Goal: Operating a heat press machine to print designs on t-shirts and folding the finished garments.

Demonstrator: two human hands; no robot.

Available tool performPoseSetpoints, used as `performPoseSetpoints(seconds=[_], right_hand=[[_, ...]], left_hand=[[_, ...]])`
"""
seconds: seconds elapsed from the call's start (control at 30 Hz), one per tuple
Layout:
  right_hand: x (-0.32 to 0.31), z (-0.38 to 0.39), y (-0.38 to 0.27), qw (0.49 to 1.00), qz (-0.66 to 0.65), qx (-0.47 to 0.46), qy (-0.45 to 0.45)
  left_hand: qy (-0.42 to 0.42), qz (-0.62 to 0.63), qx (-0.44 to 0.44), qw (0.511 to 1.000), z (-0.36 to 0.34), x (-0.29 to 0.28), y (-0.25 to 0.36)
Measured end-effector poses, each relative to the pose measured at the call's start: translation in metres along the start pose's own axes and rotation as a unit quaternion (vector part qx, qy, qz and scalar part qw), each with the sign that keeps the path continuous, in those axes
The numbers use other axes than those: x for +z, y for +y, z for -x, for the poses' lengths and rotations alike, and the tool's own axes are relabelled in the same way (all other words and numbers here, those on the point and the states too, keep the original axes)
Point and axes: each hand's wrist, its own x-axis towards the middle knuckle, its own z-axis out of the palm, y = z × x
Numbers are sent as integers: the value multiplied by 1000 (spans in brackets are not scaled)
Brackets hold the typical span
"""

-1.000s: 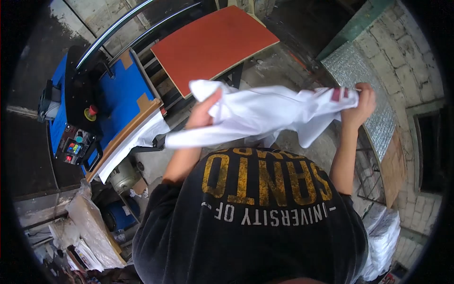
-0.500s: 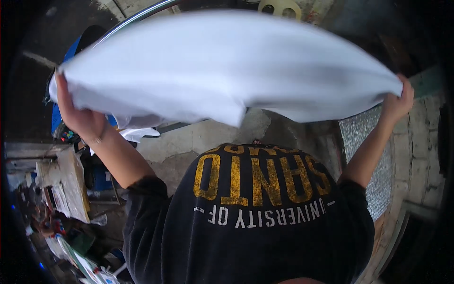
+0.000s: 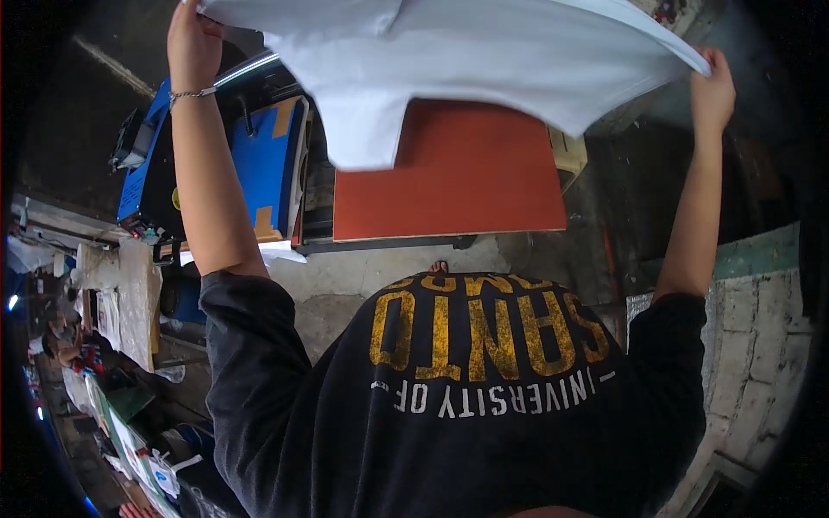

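While the fingers of the left hand [image 3: 193, 50] and of the right hand [image 3: 713, 93] are gripping two far-apart edges of the white cloth [image 3: 492, 56], this cloth is spread between them over the red board [image 3: 466, 186], though I cannot tell if it touches it. If one hand drops sooner, the cloth could fold under itself, and a swing leftward might catch its hanging flap on the blue panel [image 3: 257, 168].
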Motion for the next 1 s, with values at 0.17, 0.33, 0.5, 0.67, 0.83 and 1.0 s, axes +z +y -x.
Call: performPoseSetpoints(seconds=[0.17,0.33,0.5,0.67,0.83,1.0], right_hand=[[2,59,10,983,-152,-17,-101],[52,179,49,979,-78,-78,-173],[83,312,101,944,77,-142,-288],[92,370,118,915,79,-135,-373],[88,387,135,906,117,-139,-381],[66,407,142,901,95,-33,-422]], left_hand=[[138,-96,-18,986,71,15,1],[209,-357,-123,902,199,0,-84],[189,-489,-239,817,328,-28,-197],[227,-549,-290,750,409,-58,-259],[221,-569,-292,736,413,-58,-247],[202,-578,-303,730,419,-56,-243]])
